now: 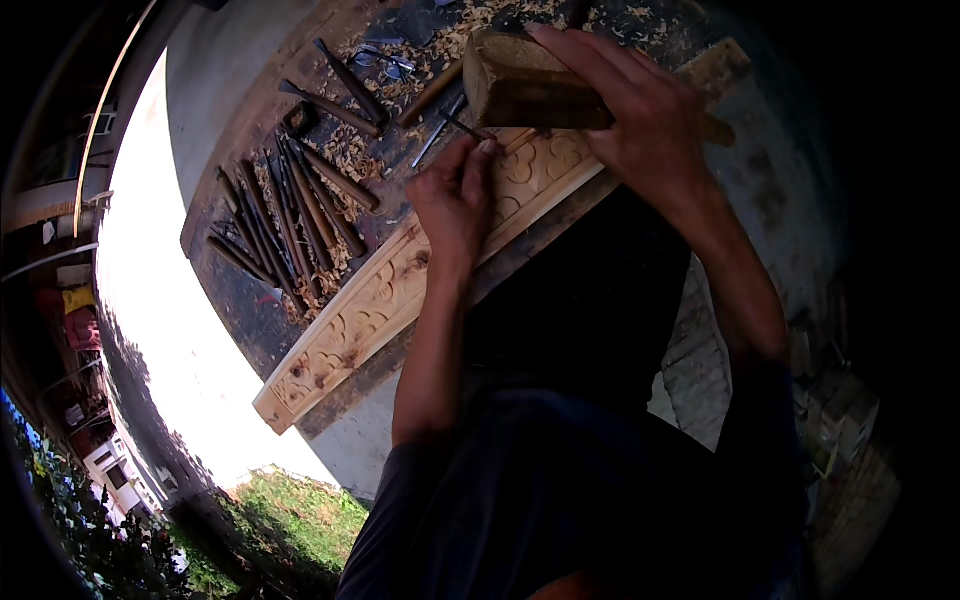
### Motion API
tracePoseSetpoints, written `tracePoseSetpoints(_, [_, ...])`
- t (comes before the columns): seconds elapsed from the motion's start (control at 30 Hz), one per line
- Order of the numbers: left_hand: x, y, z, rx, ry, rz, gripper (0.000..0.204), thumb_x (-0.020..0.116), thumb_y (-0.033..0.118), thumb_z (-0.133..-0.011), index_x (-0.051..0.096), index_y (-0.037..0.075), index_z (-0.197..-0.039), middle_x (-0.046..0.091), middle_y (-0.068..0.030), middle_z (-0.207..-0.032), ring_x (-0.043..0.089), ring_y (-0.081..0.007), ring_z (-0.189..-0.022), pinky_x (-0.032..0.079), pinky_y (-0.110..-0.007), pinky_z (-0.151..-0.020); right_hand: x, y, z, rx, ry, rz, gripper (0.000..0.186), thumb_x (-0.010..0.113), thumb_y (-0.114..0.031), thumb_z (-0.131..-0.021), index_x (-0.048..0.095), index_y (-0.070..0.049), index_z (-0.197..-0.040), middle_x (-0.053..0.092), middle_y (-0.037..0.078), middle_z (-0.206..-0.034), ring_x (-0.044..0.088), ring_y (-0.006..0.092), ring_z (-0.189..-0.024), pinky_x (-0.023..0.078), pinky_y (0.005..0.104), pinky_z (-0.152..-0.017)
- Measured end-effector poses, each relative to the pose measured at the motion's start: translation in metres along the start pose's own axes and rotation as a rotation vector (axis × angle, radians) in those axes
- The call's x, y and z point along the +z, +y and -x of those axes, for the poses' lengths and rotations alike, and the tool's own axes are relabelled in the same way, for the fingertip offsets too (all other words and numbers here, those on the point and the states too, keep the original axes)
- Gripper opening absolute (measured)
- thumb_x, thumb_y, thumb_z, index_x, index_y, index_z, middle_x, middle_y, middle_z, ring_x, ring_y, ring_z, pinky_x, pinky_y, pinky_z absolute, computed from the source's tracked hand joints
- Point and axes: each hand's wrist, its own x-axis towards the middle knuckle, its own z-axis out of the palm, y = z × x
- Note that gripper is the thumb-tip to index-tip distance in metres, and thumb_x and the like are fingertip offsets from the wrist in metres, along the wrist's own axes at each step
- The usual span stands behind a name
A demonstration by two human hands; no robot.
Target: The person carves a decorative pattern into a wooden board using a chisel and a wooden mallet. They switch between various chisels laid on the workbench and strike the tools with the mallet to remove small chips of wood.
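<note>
My left hand is closed in a pinch around a thin carving chisel, above the edge of a long carved board. Floral and scroll shapes are cut in relief along the pale wood. My right hand grips a thick, blocky wooden mallet, its fingers lying along the top of the head and the thumb hidden. A rounded wooden end, perhaps its handle, sticks out past the palm. The mallet hangs over the board's far part and hides some of the carving.
Several wooden-handled chisels lie bunched on the dark bench at the left, among curled wood shavings. Further back are a pair of glasses and more loose tools. Sunlit ground lies beyond the bench's left edge.
</note>
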Motion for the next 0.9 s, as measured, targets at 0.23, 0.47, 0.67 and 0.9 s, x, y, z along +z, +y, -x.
tracePoseSetpoints(0.23, [0.004,-0.009,0.004,0.054,-0.04,-0.014,0.014,0.077,0.013,-0.101,0.084,0.005,-0.11,0.077,-0.0206,-0.083,0.078,-0.0233,-0.071,0.058,-0.035,-0.07,-0.004,0.0,0.002,-0.012,0.033,0.015,0.091,0.095,-0.009,-0.076,0.066,-0.036,-0.157,0.078,-0.001,-0.137,0.08,0.025,-0.11,0.067,0.037,-0.085])
tracePoseSetpoints(0.47, [0.008,-0.017,0.006,0.186,0.023,-0.09,0.013,0.079,0.01,-0.099,0.084,0.004,-0.109,0.079,-0.0212,-0.085,0.081,-0.0331,-0.077,0.061,-0.038,-0.07,-0.016,-0.005,-0.012,-0.01,0.138,-0.101,0.078,0.084,0.0,-0.071,0.072,-0.013,-0.147,0.079,0.015,-0.132,0.08,0.0339,-0.109,0.066,0.0406,-0.091])
tracePoseSetpoints(0.67, [0.014,-0.011,0.002,0.484,0.069,-0.234,0.012,0.079,0.008,-0.098,0.083,0.002,-0.108,0.08,-0.0214,-0.087,0.081,-0.0339,-0.079,0.063,-0.039,-0.07,0.003,0.011,0.014,-0.058,-0.069,0.221,0.101,0.092,-0.004,-0.069,0.063,-0.034,-0.161,0.078,-0.001,-0.138,0.079,0.0249,-0.109,0.066,0.0379,-0.086])
tracePoseSetpoints(0.9, [0.005,-0.003,-0.001,0.071,-0.052,-0.076,0.018,0.076,0.006,-0.1,0.082,-0.004,-0.114,0.081,-0.0234,-0.092,0.083,-0.0266,-0.083,0.061,-0.035,-0.076,-0.003,0.014,0.019,0.041,-0.03,0.127,0.089,0.096,-0.018,-0.079,0.063,-0.035,-0.159,0.077,0.002,-0.14,0.079,0.0257,-0.116,0.067,0.0382,-0.091])
